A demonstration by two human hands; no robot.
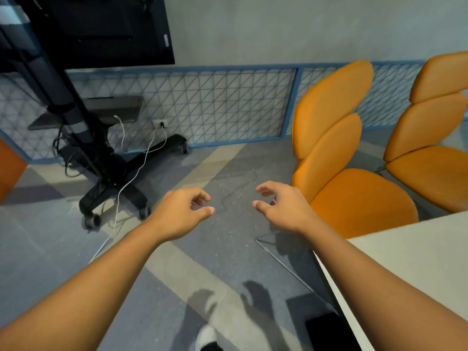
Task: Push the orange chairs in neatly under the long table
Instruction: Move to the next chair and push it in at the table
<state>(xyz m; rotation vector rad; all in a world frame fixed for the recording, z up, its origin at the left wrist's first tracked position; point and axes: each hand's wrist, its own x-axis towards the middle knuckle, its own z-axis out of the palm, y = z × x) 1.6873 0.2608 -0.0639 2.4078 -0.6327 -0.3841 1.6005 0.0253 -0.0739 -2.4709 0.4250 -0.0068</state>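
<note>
Two orange chairs stand at the right. The nearer orange chair (336, 153) has a petal-shaped back and a round seat that reaches the corner of the long pale table (415, 269). The second orange chair (430, 148) stands further right along the table's far edge. My left hand (184, 211) and my right hand (281, 206) are stretched out over the floor, fingers loosely curled and apart, holding nothing. My right hand is just left of the nearer chair's seat and does not touch it.
A black wheeled screen stand (111, 178) with a large dark screen (106, 29) and trailing white and black cables stands at the left. A blue mesh panel (202, 107) lines the wall. An orange edge (10, 168) shows far left. My shoe (206, 336) is below.
</note>
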